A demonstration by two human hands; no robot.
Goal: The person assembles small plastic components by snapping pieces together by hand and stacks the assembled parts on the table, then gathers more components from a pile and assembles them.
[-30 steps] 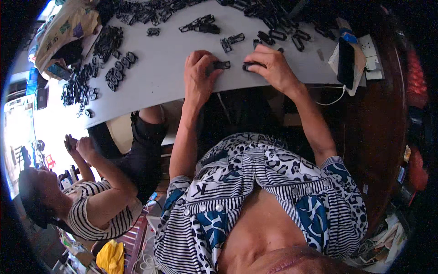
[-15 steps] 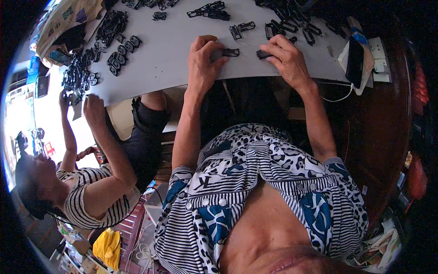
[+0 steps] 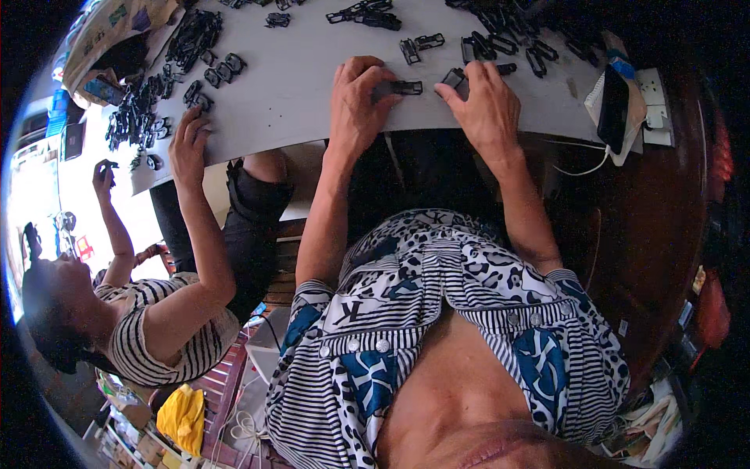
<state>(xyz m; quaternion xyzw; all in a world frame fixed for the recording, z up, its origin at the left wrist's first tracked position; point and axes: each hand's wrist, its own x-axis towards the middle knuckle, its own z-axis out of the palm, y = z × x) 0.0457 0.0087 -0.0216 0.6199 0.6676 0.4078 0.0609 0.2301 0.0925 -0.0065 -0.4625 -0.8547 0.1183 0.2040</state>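
Over the near part of the table, my left hand (image 3: 361,103) pinches a black rectangular plastic frame (image 3: 408,87), which sticks out to the right of the fingers. My right hand (image 3: 487,108) has thumb and fingers closed on a black plastic piece (image 3: 452,77), its exact form partly hidden. A small gap separates the two parts. Just beyond my hands lie two loose black frames (image 3: 419,45), close together. Behind my right hand is a cluster of black frames (image 3: 488,45).
More black parts lie in a heap (image 3: 194,39) at the far left. A phone (image 3: 613,109) with a white cable rests near a power strip (image 3: 653,100) at the right. On the left, a co-worker's hand (image 3: 188,147) reaches onto the table (image 3: 266,86).
My right hand has moved slightly left with its black piece, closer to the frame in my left hand. The co-worker's nearer hand has shifted right and up to a small group of parts.
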